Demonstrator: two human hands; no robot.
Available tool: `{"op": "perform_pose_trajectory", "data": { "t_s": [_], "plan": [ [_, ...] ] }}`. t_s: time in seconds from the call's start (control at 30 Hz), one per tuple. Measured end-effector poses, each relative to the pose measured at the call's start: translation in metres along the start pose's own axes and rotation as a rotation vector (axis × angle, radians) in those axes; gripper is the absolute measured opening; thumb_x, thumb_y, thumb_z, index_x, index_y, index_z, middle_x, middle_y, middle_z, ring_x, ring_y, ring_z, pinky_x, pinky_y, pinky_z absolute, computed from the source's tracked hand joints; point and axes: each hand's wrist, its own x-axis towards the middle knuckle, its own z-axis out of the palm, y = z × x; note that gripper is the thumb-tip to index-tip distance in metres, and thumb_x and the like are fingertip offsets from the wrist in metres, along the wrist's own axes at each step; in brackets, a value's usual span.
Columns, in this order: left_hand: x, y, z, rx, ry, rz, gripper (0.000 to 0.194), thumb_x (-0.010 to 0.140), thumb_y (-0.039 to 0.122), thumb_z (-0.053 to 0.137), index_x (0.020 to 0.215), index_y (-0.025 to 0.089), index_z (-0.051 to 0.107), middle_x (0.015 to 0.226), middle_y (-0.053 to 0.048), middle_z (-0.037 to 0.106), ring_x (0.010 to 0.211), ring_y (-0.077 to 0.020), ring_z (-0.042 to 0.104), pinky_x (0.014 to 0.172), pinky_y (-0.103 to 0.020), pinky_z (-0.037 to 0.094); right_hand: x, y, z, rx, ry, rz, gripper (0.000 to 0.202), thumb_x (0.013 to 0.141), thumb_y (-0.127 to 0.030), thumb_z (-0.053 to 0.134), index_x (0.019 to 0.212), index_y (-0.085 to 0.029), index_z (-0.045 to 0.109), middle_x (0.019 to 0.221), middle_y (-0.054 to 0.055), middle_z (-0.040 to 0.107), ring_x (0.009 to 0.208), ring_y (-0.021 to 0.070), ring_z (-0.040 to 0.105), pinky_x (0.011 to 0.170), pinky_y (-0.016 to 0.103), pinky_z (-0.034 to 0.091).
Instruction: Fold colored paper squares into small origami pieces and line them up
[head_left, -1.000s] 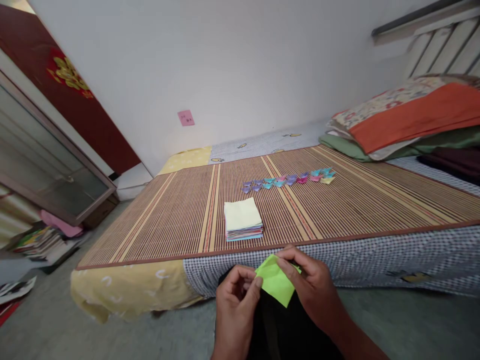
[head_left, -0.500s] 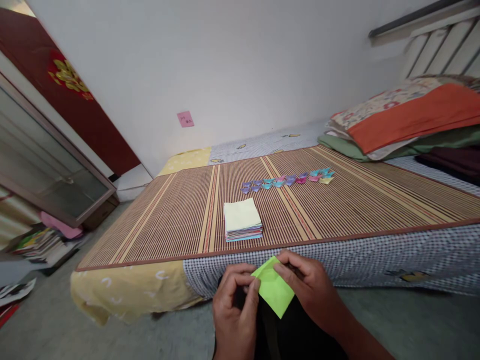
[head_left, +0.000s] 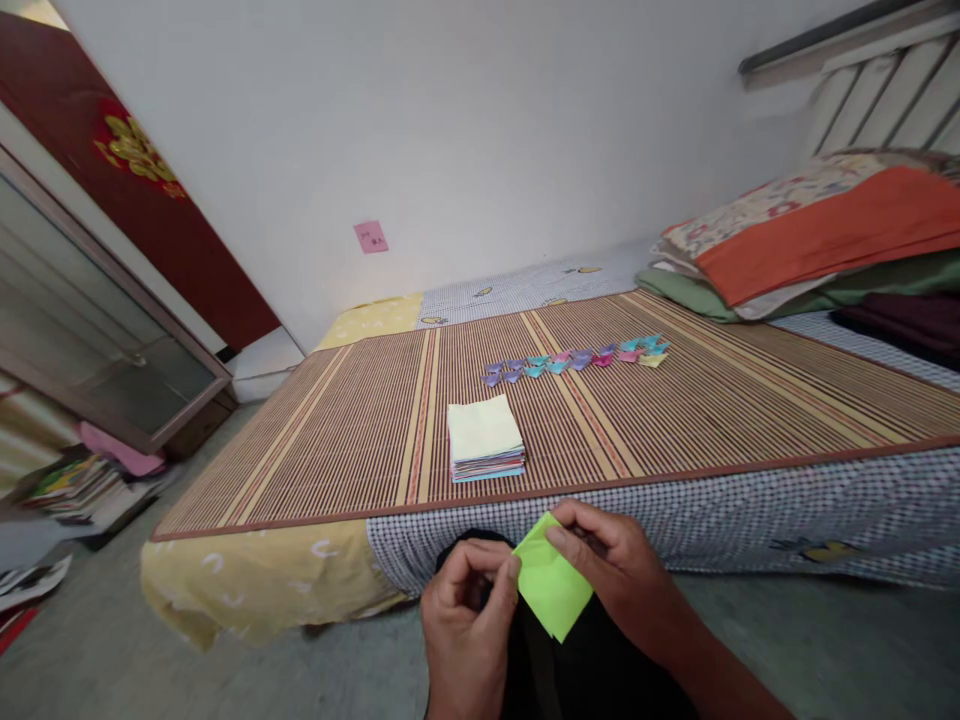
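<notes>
A bright green sheet of folded paper [head_left: 553,590] is held in front of me, its lower corner pointing down over my dark-clothed lap. My left hand [head_left: 471,610] pinches its left corner between thumb and fingers. At the upper right edge, my right hand [head_left: 611,560] grips the paper, thumb on the front and fingers behind. Beyond my hands, a stack of square paper sheets [head_left: 486,430], pale yellow on top, lies on the striped mat. Farther back, small folded paper pieces [head_left: 580,360] in purple, blue, pink and yellow stand in two rows.
The striped mat [head_left: 315,440] covers a bed with a checked sheet [head_left: 750,520] hanging over its front edge. Pillows [head_left: 825,235] are piled at the right. A pink note [head_left: 370,237] sticks to the wall. Books [head_left: 75,490] lie at the far left.
My left hand has shifted slightly down, its fingers curling closer around the left corner. The green paper has tilted slightly, while my right hand stays nearly still.
</notes>
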Motion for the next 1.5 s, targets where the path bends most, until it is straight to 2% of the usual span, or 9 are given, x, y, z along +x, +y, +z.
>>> {"op": "perform_pose_trajectory", "data": {
  "t_s": [0.3,0.53,0.77,0.87,0.93,1.07,1.2,1.37,1.5],
  "plan": [
    [-0.001,0.000,0.004,0.002,-0.006,0.021,0.021,0.085,0.031,0.077,0.071,0.018,0.069,0.077,-0.005,0.069,0.073,-0.0180,0.065,0.067,-0.025,0.054,0.006,-0.001,-0.004,0.128,-0.140,0.062,0.033,0.093,-0.049,0.064,0.083,-0.018,0.066,0.072,-0.001,0.057,0.066,0.0135,0.051,0.059,0.024,0.042],
    [0.003,-0.002,0.003,-0.116,-0.061,-0.055,0.022,0.083,0.032,0.079,0.071,0.017,0.068,0.079,-0.004,0.069,0.071,-0.0156,0.062,0.063,-0.023,0.051,0.006,0.001,0.000,0.085,-0.007,0.037,0.042,0.096,-0.053,0.057,0.070,-0.019,0.057,0.065,-0.003,0.047,0.060,0.0130,0.043,0.054,0.024,0.036],
    [0.007,0.002,0.005,-0.203,-0.045,-0.199,0.028,0.077,0.036,0.084,0.072,0.016,0.065,0.071,-0.001,0.066,0.064,-0.0127,0.059,0.061,-0.022,0.049,0.006,0.001,0.004,-0.079,0.065,-0.031,0.041,0.100,-0.046,0.051,0.069,-0.020,0.053,0.062,-0.003,0.045,0.059,0.0138,0.044,0.054,0.026,0.035],
    [0.014,0.002,0.005,-0.258,-0.143,-0.286,0.031,0.074,0.037,0.086,0.090,0.016,0.069,0.066,0.002,0.064,0.057,-0.0117,0.058,0.057,-0.022,0.048,0.009,0.002,0.004,-0.192,0.088,-0.071,0.040,0.100,-0.043,0.050,0.066,-0.021,0.048,0.060,-0.004,0.043,0.057,0.0135,0.044,0.054,0.026,0.033],
    [0.021,0.004,0.004,-0.261,-0.273,-0.344,0.040,0.070,0.038,0.088,0.096,0.015,0.069,0.064,0.002,0.065,0.054,-0.0122,0.059,0.055,-0.022,0.047,0.012,0.002,0.004,-0.227,0.073,-0.083,0.040,0.099,-0.042,0.051,0.065,-0.021,0.047,0.059,-0.004,0.043,0.057,0.0132,0.044,0.054,0.026,0.033],
    [0.033,0.013,0.002,-0.205,-0.437,-0.373,0.038,0.073,0.044,0.085,0.072,0.014,0.063,0.062,0.000,0.063,0.053,-0.0108,0.055,0.053,-0.022,0.043,0.021,-0.001,0.005,-0.198,0.026,-0.076,0.038,0.096,-0.042,0.058,0.065,-0.020,0.052,0.059,-0.004,0.047,0.057,0.0127,0.047,0.053,0.025,0.035],
    [0.045,0.022,0.000,-0.137,-0.425,-0.246,0.037,0.085,0.048,0.075,0.072,0.015,0.063,0.061,0.000,0.060,0.055,-0.0112,0.052,0.054,-0.022,0.040,0.036,-0.009,0.003,-0.036,-0.016,-0.010,0.038,0.092,-0.049,0.065,0.070,-0.019,0.056,0.061,-0.003,0.053,0.055,0.0128,0.051,0.050,0.024,0.038],
    [0.070,0.030,0.002,-0.112,-0.381,-0.177,0.040,0.086,0.052,0.073,0.072,0.015,0.062,0.063,0.002,0.056,0.057,-0.0109,0.048,0.054,-0.022,0.040,0.069,-0.017,-0.005,0.110,0.029,-0.049,0.040,0.087,-0.052,0.072,0.071,-0.017,0.061,0.062,-0.004,0.054,0.054,0.0103,0.048,0.050,0.022,0.038],
    [0.103,0.029,0.011,-0.126,-0.215,-0.101,0.039,0.085,0.051,0.072,0.073,0.016,0.060,0.062,0.002,0.055,0.056,-0.0108,0.047,0.053,-0.021,0.039,0.104,-0.013,-0.010,0.286,0.014,-0.017,0.037,0.078,-0.051,0.081,0.079,-0.017,0.067,0.066,-0.003,0.063,0.060,0.0115,0.057,0.056,0.023,0.046]
  ]
}}
